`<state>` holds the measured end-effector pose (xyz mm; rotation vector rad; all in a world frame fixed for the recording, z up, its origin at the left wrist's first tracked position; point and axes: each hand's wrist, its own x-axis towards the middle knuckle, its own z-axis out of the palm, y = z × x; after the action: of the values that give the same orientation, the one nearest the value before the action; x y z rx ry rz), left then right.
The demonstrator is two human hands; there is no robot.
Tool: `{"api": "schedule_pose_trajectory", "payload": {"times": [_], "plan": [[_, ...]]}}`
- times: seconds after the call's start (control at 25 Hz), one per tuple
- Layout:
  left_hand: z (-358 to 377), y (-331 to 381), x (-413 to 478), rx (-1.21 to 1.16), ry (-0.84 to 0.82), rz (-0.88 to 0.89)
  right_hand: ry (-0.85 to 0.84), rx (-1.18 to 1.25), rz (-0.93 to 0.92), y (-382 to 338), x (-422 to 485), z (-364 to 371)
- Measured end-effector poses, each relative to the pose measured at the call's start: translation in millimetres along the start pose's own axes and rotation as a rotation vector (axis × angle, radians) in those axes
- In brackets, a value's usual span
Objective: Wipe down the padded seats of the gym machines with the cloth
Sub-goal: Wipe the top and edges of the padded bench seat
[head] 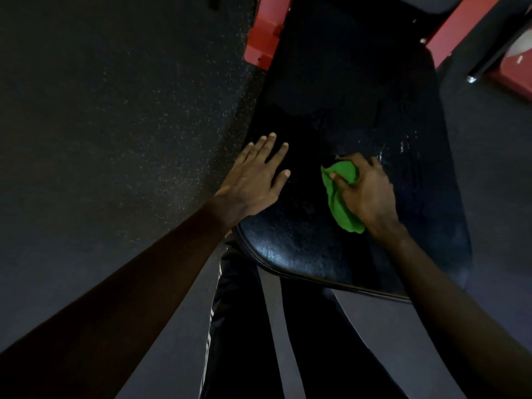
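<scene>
Right hand [365, 194] grips green cloth [341, 203] on black padded seat [302, 249]; left hand [253, 180] flat at 9 o'clock.

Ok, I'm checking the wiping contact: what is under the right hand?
A crumpled green cloth, gripped by the right hand and lying on the black padded seat. The seat surface beneath cloth and hand is covered, so its state there cannot be seen.

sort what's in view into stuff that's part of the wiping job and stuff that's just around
Part of the job: green cloth, gripped by the right hand; black padded seat, under it; left hand, flat on the seat.
Just around: red machine frame; speckled floor.
</scene>
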<state>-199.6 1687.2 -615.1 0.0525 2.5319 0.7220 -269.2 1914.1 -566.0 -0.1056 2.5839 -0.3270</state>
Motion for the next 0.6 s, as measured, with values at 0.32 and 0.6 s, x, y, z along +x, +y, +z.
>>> {"api": "schedule_pose_trajectory", "payload": {"times": [0.32,0.6], "plan": [[1.3,2.1,-1.8,-0.035,0.064,-0.016,0.109,0.084,0.184,-53.1,114.4,19.7],[0.9,2.5,-1.8,-0.016,0.095,0.026,-0.011,0.143,0.026,-42.8,28.2,17.2]]}}
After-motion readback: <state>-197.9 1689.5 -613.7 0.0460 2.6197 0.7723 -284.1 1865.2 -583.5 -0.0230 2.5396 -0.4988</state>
